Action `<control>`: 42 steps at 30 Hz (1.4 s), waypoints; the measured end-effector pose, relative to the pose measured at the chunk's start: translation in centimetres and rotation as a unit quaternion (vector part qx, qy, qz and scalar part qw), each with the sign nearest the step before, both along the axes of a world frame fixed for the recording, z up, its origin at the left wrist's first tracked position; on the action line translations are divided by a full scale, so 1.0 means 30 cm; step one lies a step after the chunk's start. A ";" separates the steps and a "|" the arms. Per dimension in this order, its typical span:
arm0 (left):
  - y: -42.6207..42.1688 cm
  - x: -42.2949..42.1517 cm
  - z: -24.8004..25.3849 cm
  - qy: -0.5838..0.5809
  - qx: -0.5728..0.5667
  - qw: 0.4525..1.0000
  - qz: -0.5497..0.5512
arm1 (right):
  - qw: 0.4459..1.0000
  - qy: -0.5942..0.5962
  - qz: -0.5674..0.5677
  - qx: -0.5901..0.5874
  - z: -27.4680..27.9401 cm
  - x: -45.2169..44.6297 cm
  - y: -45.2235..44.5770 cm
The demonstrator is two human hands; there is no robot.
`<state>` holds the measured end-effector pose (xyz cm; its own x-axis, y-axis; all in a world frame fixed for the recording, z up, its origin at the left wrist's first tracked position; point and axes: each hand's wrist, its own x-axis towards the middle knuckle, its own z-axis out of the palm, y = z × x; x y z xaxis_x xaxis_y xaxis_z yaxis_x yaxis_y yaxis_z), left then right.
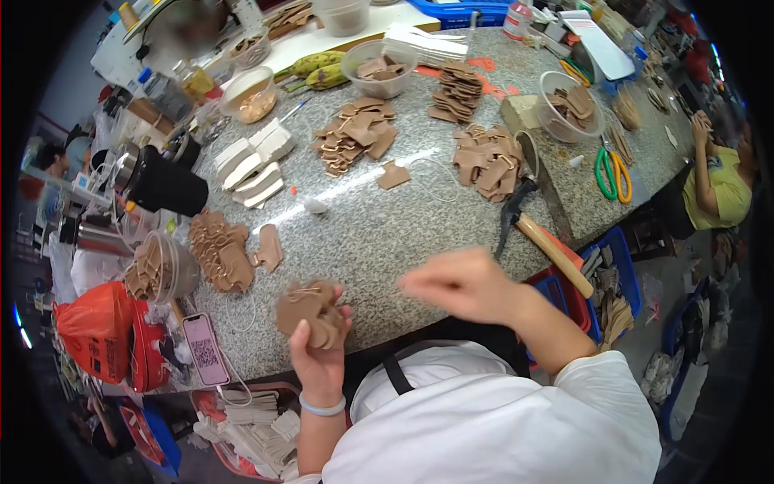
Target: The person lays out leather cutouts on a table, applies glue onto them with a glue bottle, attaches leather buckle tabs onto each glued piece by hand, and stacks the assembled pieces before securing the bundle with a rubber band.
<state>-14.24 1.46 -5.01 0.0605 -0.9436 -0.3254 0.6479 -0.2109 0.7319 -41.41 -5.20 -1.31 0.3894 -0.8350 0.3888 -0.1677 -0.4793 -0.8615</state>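
Observation:
My left hand (316, 355) is closed round a small stack of brown leather-like pieces (308, 313), held above the granite worktop near its front edge. To the right, my right hand (463, 284) hovers over the stone, blurred, its fingers drawn together and pointing left; whether anything small is between them is hidden. Left of the stack, a single brown piece (268, 248) lies beside a pile of overlapping brown pieces (220, 252). Further back are more piles of brown pieces (355, 135) and one lone piece (394, 175).
A hammer (554, 254) lies at the right front edge. Scissors (621, 173), a tub of pieces (571, 106) and white bundles (254, 165) surround the work area. A black cup (165, 181), a phone (206, 349) and a red bag (97, 331) are left. Another person (717, 189) sits right.

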 end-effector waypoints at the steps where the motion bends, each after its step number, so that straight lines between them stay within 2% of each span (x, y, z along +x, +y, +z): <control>1: 0.006 -0.002 -0.008 0.001 -0.009 1.000 -0.002 | 0.998 0.030 -0.053 -0.003 0.005 -0.029 -0.030; 2: 0.008 -0.008 -0.016 -0.054 -0.020 0.998 0.002 | 0.993 0.060 -0.106 -0.007 0.008 -0.054 -0.057; 3: 0.010 -0.015 -0.026 -0.107 -0.031 0.994 0.005 | 0.994 0.058 -0.097 -0.008 0.007 -0.071 -0.077; 5: 0.015 -0.028 -0.043 -0.195 -0.054 0.979 0.030 | 0.961 0.129 -0.243 -0.012 0.005 -0.085 -0.101; 8: -0.008 -0.075 -0.058 -0.306 -0.114 0.945 0.024 | 0.983 0.093 -0.157 -0.014 -0.018 -0.045 -0.072; 9: -0.019 -0.087 -0.068 -0.337 -0.141 0.931 0.004 | 0.992 0.086 -0.085 0.038 -0.022 -0.018 -0.047; 10: -0.026 -0.103 -0.072 -0.350 -0.137 0.927 -0.010 | 0.992 0.115 -0.045 0.004 -0.046 0.022 -0.026; 11: -0.034 -0.102 -0.101 -0.415 -0.147 0.898 -0.026 | 0.989 0.143 -0.008 -0.033 -0.080 0.060 -0.012; 12: -0.046 -0.102 -0.112 -0.477 -0.157 0.864 -0.045 | 0.988 0.145 0.044 -0.011 -0.111 0.087 -0.002; 13: -0.049 -0.103 -0.117 -0.549 -0.184 0.814 -0.033 | 0.988 0.143 0.051 -0.006 -0.133 0.108 0.005; 15: -0.055 -0.114 -0.112 -0.609 -0.197 0.768 -0.008 | 0.987 0.149 0.044 -0.028 -0.154 0.143 0.009; 16: -0.056 -0.113 -0.118 -0.597 -0.191 0.779 -0.010 | 0.985 0.160 0.055 -0.042 -0.146 0.149 0.003; 22: -0.069 -0.111 -0.151 -0.623 -0.184 0.760 0.022 | 0.994 0.103 0.034 -0.019 -0.203 0.176 -0.024; 24: -0.067 -0.108 -0.151 -0.627 -0.192 0.755 0.018 | 0.991 0.119 0.020 -0.063 -0.224 0.180 -0.046; 28: -0.101 -0.086 -0.227 -0.568 -0.233 0.789 0.013 | 0.991 0.117 0.048 -0.039 -0.252 0.188 -0.075; 30: -0.115 -0.083 -0.217 -0.577 -0.266 0.772 0.017 | 0.992 0.113 0.043 -0.028 -0.257 0.191 -0.088; 32: -0.119 -0.080 -0.212 -0.546 -0.255 0.798 0.000 | 0.994 0.091 0.050 -0.027 -0.257 0.196 -0.092; 34: -0.133 -0.066 -0.232 -0.592 -0.300 0.748 0.011 | 0.996 0.056 0.065 -0.027 -0.283 0.197 -0.106; 38: -0.101 -0.109 -0.136 -0.547 -0.275 0.786 -0.080 | 0.998 0.029 0.039 -0.035 -0.273 0.197 -0.095; 39: -0.104 -0.112 -0.125 -0.549 -0.288 0.780 -0.078 | 0.998 0.024 0.034 -0.037 -0.274 0.193 -0.086; 42: -0.111 -0.092 -0.121 -0.420 -0.315 0.836 -0.158 | 0.999 0.016 0.011 -0.047 -0.278 0.174 -0.077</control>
<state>-16.99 -1.87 -8.65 -0.2668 -0.9241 0.2737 -0.1659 0.3237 0.9315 -36.20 -7.52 -9.65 0.4217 -0.7860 0.4522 -0.1831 -0.5622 -0.8065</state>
